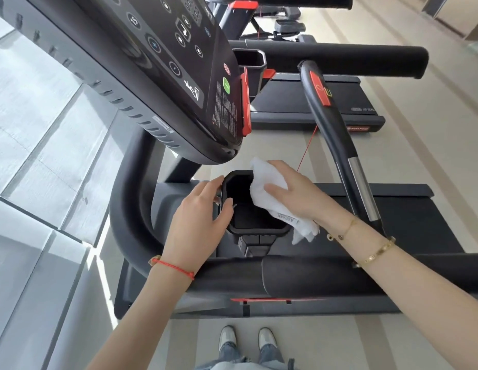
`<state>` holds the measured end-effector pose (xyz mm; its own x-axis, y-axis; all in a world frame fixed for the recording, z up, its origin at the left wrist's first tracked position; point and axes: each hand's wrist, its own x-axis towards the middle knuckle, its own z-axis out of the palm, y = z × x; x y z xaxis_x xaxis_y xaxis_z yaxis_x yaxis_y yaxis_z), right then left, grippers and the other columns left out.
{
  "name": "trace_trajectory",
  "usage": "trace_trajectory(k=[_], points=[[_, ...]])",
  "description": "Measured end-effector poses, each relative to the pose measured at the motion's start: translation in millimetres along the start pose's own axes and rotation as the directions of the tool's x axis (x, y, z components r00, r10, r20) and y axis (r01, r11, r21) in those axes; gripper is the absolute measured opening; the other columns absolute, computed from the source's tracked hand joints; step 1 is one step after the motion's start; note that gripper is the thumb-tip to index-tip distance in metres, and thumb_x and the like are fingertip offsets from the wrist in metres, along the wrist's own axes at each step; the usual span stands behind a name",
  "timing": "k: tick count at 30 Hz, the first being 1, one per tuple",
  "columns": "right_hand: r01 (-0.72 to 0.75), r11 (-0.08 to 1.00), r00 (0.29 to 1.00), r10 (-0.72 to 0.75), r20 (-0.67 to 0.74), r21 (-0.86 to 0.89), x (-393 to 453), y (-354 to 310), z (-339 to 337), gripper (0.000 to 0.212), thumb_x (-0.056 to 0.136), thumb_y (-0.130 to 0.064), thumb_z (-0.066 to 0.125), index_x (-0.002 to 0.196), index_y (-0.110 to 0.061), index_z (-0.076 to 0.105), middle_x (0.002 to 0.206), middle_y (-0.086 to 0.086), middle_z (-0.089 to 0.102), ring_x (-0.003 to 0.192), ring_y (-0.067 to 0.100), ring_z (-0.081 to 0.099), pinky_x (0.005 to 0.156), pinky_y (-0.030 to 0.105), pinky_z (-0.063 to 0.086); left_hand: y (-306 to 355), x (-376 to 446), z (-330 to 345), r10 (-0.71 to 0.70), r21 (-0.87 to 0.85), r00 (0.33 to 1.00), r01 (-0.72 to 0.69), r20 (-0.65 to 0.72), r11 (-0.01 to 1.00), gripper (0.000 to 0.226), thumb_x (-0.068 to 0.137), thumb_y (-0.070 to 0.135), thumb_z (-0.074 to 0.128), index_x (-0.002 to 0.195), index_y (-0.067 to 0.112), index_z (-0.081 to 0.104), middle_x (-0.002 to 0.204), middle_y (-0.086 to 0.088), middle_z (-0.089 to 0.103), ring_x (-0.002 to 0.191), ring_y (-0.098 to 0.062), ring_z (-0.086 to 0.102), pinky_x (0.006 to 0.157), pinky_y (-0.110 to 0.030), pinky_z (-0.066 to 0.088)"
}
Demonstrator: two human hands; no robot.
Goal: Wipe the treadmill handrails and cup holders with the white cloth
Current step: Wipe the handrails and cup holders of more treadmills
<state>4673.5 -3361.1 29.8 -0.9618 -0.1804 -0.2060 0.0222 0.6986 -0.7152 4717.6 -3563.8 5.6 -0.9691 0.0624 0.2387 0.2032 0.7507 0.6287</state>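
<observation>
right hand [299, 190] clutching white cloth [262, 174] on cup holder [259, 231] right rim — hollow just leftward; left hand [198, 217] gripping opposite rim

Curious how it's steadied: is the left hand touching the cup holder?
Touching. In the head view the left hand grips the cup holder at its rim, thumb hooked inside, no gap.

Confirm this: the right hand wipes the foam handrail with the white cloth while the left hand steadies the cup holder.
Wrong place: in the head view the right hand holds the white cloth on the cup holder rim, not the foam handrail. The left hand does steady it.
</observation>
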Motion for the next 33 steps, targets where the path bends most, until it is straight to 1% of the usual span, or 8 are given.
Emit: trace_trajectory(k=[4,6,8,14,17,22,28,33], points=[[-0.079,0.955,0.996,0.087,-0.017,0.287,-27,8,15,0.067,0.095,-0.026,0.055,0.147,-0.037,0.015,0.134,-0.002,0.044,0.113,0.020,0.050,0.088,0.033,0.047,-2,0,1,0.012,0.011,1.000,-0.012,-0.010,1.000,0.046,0.093,0.031,0.058,0.137,0.018,0.052,0.117,0.003,0.063,0.101,-0.013,0.060,0.082,-0.014,0.039],[-0.072,0.945,0.996,0.084,-0.025,0.318,-39,12,22,0.069,0.094,-0.027,0.055,0.145,-0.041,0.011,0.131,-0.005,0.044,0.110,0.013,0.050,0.080,0.024,0.046,-3,1,2,0.011,0.013,1.000,-0.011,-0.015,1.000,0.046,0.092,0.032,0.057,0.136,0.018,0.053,0.117,0.003,0.063,0.101,-0.012,0.060,0.082,-0.012,0.037],[-0.044,0.978,0.997,0.056,-0.049,0.205,-32,15,19,0.069,0.095,-0.027,0.055,0.147,-0.034,0.011,0.128,-0.006,0.042,0.107,0.011,0.046,0.075,0.018,0.038,-2,1,2,0.009,0.007,1.000,-0.009,-0.017,1.000,0.046,0.092,0.032,0.057,0.136,0.019,0.053,0.116,0.004,0.063,0.100,-0.011,0.060,0.082,-0.012,0.037],[0.214,0.972,0.975,-0.206,0.080,-0.099,20,3,-7,0.044,0.099,-0.017,0.050,0.142,-0.019,0.041,0.141,-0.001,0.047,0.127,0.017,0.045,0.101,0.023,0.031,0,0,1,0.006,-0.015,1.000,-0.006,-0.019,1.000,0.045,0.093,0.030,0.059,0.136,0.018,0.053,0.113,0.006,0.062,0.097,-0.009,0.059,0.081,-0.014,0.040],[0.320,0.924,0.932,-0.266,0.247,-0.210,40,-4,-15,0.044,0.100,-0.018,0.050,0.143,-0.023,0.042,0.147,-0.007,0.044,0.135,0.014,0.040,0.113,0.032,0.028,1,0,0,0.000,-0.026,1.000,-0.001,-0.020,1.000,0.045,0.093,0.029,0.059,0.136,0.019,0.053,0.113,0.006,0.061,0.096,-0.010,0.059,0.081,-0.014,0.042],[0.426,0.848,0.883,-0.315,0.349,-0.314,53,-20,-10,0.045,0.099,-0.028,0.049,0.142,-0.038,0.041,0.146,-0.017,0.045,0.130,0.013,0.044,0.107,0.038,0.035,2,0,1,-0.008,-0.030,1.000,0.008,-0.014,1.000,0.044,0.092,0.029,0.059,0.134,0.016,0.054,0.111,0.003,0.063,0.094,-0.012,0.061,0.084,-0.031,0.050],[0.244,0.954,0.962,-0.216,0.165,-0.174,27,-7,-14,0.037,0.095,-0.027,0.055,0.132,-0.032,0.052,0.126,-0.010,0.061,0.114,0.016,0.055,0.098,0.036,0.042,1,0,1,0.007,-0.020,1.000,-0.007,-0.027,1.000,0.044,0.091,0.030,0.059,0.134,0.020,0.055,0.107,0.007,0.063,0.090,-0.005,0.059,0.081,-0.022,0.047],[0.018,1.000,0.998,-0.018,0.063,0.005,-13,7,-1,0.062,0.097,-0.028,0.053,0.148,-0.029,0.018,0.126,-0.001,0.044,0.107,0.018,0.047,0.084,0.028,0.035,-1,0,3,-0.005,0.001,0.999,0.005,-0.033,1.000,0.045,0.092,0.031,0.059,0.135,0.021,0.054,0.109,0.007,0.064,0.090,-0.007,0.057,0.079,-0.015,0.042]])
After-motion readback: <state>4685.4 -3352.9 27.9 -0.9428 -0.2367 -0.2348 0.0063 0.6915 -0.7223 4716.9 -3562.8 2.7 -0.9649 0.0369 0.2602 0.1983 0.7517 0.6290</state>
